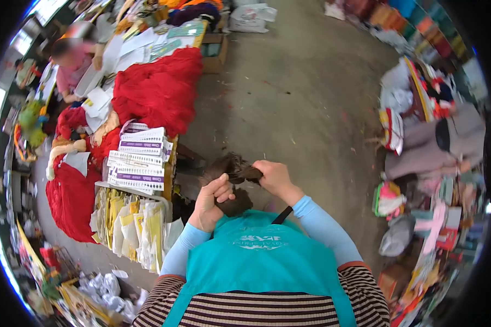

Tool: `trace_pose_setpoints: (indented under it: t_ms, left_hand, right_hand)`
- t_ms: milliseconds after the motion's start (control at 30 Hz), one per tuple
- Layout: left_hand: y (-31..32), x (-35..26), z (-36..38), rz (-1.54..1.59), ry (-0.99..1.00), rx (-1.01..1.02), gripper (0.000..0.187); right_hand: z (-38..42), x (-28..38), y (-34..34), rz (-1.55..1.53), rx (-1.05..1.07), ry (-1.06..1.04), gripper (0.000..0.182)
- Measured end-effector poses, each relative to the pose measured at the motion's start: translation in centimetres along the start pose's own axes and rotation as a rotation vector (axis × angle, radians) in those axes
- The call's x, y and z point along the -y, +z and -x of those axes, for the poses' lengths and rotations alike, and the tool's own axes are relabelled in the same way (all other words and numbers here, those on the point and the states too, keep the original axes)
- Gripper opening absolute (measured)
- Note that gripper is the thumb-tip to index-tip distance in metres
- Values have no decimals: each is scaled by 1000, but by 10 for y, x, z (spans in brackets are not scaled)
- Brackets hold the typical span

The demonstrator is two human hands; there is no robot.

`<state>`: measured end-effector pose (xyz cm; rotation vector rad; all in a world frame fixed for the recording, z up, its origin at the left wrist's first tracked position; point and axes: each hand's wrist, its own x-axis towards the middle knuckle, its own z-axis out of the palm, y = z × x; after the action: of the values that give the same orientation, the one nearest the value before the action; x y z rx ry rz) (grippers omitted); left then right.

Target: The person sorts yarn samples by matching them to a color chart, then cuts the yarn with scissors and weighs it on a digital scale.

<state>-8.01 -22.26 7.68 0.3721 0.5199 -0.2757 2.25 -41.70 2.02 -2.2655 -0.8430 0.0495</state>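
Note:
A dark brown bundle of strands, which looks like a hank of yarn [223,168], is stretched between my two hands in front of the teal apron [262,245]. My left hand [211,200] is closed around its near left side, with the thumb on top. My right hand [276,177] pinches the bundle's right end, and those fingertips are partly hidden. A lower part of the brown yarn hangs below and behind my left fingers, against the apron's top edge.
On my left, a long table carries red yarn [158,90] and stacked white cards with purple print [139,155]. Yellow and white papers [131,220] hang at its near end. A person [76,68] sits beyond it. Cloth piles [436,136] line the right side.

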Motion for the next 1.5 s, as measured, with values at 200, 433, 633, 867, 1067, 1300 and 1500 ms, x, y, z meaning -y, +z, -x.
trace_pose_setpoints:
  t_ms: [200,433,633,867,1067,1300,1500]
  left_hand:
    - [24,-72,-88,-122,289,-206,19]
    - [45,-175,-158,-88,346,-373,24]
    - [36,-242,-205,150,465,-523,21]
    - [51,-304,-252,417,676,-833,24]
    - [58,-323,-273,706,869,-989,10]
    - [52,-331,-286,828,969,-1181,17]
    - [43,-329,-291,1045,1236,-940,15]
  right_hand:
    - [-175,-65,1,-404,708,-77,32]
    - [-401,-113,9,-647,549,172,17]
    - [-650,-134,76,-448,294,40,14]
    - [-939,-156,259,-26,124,-312,17]
    - [-1078,-172,364,329,268,-353,24]
    - [-1148,-202,434,514,383,-468,42]
    - [-1177,-203,441,641,495,-597,65]
